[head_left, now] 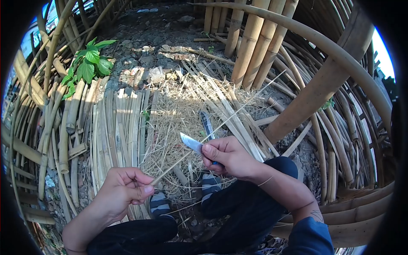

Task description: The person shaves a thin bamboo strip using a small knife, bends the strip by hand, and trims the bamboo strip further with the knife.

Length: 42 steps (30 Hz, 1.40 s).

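Observation:
My left hand (pixel 123 191) pinches the near end of a thin bamboo strip (pixel 174 164) between thumb and fingertips. From there the strip slants up and to the right, past my other hand, its far end over the bamboo slats. My right hand (pixel 231 157) is closed around a knife (pixel 190 142), its short shiny blade pointing left and lying across the strip. The right thumb presses close to the blade where the strip passes. A bit of blue shows below the fingers; most of the handle is hidden. Beyond this hand, a long dark blade (pixel 206 123) rests on the shavings.
Bamboo shavings (pixel 170 110) cover the ground in front of my feet. Split bamboo slats (pixel 114 127) lie at left, with more slats (pixel 225 106) right of the shavings. Thick bamboo poles (pixel 314 95) rise at right. A leafy plant (pixel 90 61) grows at upper left.

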Available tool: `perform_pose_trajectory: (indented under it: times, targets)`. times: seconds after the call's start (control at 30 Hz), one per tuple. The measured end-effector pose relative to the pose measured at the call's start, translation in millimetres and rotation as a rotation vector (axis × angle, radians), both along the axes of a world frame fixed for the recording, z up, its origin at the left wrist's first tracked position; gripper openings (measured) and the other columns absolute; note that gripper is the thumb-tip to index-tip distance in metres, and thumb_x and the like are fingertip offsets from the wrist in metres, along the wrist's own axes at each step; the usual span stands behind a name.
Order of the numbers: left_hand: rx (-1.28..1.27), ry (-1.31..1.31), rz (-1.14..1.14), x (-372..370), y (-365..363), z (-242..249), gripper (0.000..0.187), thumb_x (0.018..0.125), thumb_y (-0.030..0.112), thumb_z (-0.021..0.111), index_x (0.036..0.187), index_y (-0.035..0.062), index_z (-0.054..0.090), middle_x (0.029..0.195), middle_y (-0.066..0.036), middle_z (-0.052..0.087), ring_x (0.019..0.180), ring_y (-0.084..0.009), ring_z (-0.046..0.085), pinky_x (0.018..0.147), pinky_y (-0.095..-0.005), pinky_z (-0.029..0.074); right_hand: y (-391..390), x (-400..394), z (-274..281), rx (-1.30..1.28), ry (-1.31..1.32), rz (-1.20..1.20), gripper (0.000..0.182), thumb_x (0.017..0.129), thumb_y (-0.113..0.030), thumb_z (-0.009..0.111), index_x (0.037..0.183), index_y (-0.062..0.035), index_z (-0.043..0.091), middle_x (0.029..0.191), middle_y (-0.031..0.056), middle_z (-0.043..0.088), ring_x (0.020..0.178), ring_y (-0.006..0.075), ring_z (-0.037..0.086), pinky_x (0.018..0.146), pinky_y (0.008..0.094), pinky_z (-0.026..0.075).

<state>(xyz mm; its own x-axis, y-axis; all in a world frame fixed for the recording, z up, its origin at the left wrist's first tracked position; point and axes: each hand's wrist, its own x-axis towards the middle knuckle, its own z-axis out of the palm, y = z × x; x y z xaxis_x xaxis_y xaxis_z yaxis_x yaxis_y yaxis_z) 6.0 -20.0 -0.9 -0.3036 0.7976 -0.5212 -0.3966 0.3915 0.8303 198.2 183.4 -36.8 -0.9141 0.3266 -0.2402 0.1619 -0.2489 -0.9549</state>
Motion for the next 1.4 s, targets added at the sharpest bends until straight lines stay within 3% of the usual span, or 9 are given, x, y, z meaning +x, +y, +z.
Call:
perform_pose_trajectory:
  times: [0.13, 0.23, 0.37, 0.5, 0.87, 0.97, 1.13, 1.27, 1.4]
  targets:
    - [0.038, -0.014, 0.010, 0, -2, 1, 0.012, 0.078, -0.006, 0.069, 0.087, -0.0058, 0.061, 0.070, -0.013, 0.062, 0.053, -0.0126, 0.053, 0.045, -0.0236, 0.036, 3, 2, 4, 0.119, -0.017, -0.007, 0.039, 0.101, -0.032, 0.046, 0.076, -0.0036, 0.055, 0.057, -0.0019, 0.044, 0.048, 0.0045, 0.034, 0.045, 0.0202, 0.027]
    - [0.045, -0.007, 0.012, -6, -8, 1, 0.012, 0.079, -0.007, 0.069, 0.089, -0.0053, 0.062, 0.072, -0.011, 0.063, 0.054, -0.0109, 0.054, 0.046, -0.0221, 0.038, 26, 10, 13, -0.057, -0.028, -0.201, 0.041, 0.102, -0.034, 0.042, 0.074, -0.0065, 0.050, 0.054, -0.0031, 0.038, 0.043, 0.0039, 0.029, 0.040, 0.0200, 0.022]
    - [0.056, -0.081, -0.013, -10, -8, -4, 0.012, 0.080, -0.007, 0.068, 0.091, -0.0047, 0.063, 0.074, -0.010, 0.065, 0.056, -0.0092, 0.055, 0.047, -0.0204, 0.039, 19, 11, 14, -0.166, -0.053, -0.165, 0.038, 0.102, -0.033, 0.044, 0.076, -0.0062, 0.052, 0.055, -0.0022, 0.041, 0.043, 0.0045, 0.030, 0.040, 0.0206, 0.024]
    - [0.057, -0.070, -0.007, -7, -7, -1, 0.012, 0.079, -0.008, 0.068, 0.090, -0.0047, 0.063, 0.073, -0.011, 0.065, 0.054, -0.0094, 0.054, 0.046, -0.0208, 0.039, 16, 7, 11, -0.003, -0.024, -0.144, 0.040, 0.102, -0.036, 0.043, 0.076, -0.0063, 0.052, 0.055, -0.0026, 0.038, 0.043, 0.0045, 0.029, 0.039, 0.0203, 0.022]
    - [0.065, -0.055, 0.020, -8, -10, 0, 0.012, 0.078, -0.007, 0.070, 0.087, -0.0042, 0.062, 0.071, -0.011, 0.063, 0.054, -0.0111, 0.054, 0.045, -0.0223, 0.038, 45, 17, 19, -0.142, -0.040, -0.290, 0.040, 0.101, -0.037, 0.044, 0.074, -0.0082, 0.050, 0.053, -0.0031, 0.039, 0.039, 0.0048, 0.026, 0.035, 0.0215, 0.020]
    - [0.050, -0.021, 0.030, -5, -7, -1, 0.010, 0.077, -0.006, 0.069, 0.083, -0.0061, 0.061, 0.065, -0.012, 0.059, 0.048, -0.0147, 0.049, 0.043, -0.0251, 0.032, 28, 16, 19, -0.121, -0.054, -0.133, 0.040, 0.102, -0.038, 0.042, 0.075, -0.0085, 0.049, 0.052, -0.0035, 0.038, 0.039, 0.0039, 0.026, 0.034, 0.0207, 0.020]
    - [0.069, 0.007, 0.035, -5, -8, 2, 0.010, 0.078, -0.006, 0.069, 0.083, -0.0061, 0.061, 0.064, -0.013, 0.059, 0.047, -0.0148, 0.049, 0.043, -0.0253, 0.032, 48, 21, 27, -0.180, -0.030, -0.261, 0.041, 0.100, -0.038, 0.045, 0.074, -0.0071, 0.048, 0.052, -0.0027, 0.037, 0.039, 0.0050, 0.029, 0.036, 0.0208, 0.020]
    - [0.078, -0.006, 0.020, -4, -5, 2, 0.010, 0.078, -0.006, 0.069, 0.083, -0.0062, 0.060, 0.064, -0.013, 0.059, 0.047, -0.0146, 0.049, 0.043, -0.0255, 0.032, 38, 18, 14, -0.091, -0.009, -0.114, 0.040, 0.101, -0.038, 0.044, 0.074, -0.0081, 0.047, 0.052, -0.0036, 0.037, 0.038, 0.0037, 0.027, 0.033, 0.0204, 0.020]
    - [0.072, 0.029, 0.031, -3, -8, 3, 0.009, 0.078, -0.006, 0.068, 0.083, -0.0064, 0.060, 0.063, -0.012, 0.059, 0.047, -0.0143, 0.049, 0.043, -0.0255, 0.032, 62, 25, 21, -0.137, -0.017, -0.326, 0.041, 0.101, -0.039, 0.044, 0.073, -0.0085, 0.048, 0.053, -0.0026, 0.037, 0.039, 0.0049, 0.027, 0.035, 0.0210, 0.019]
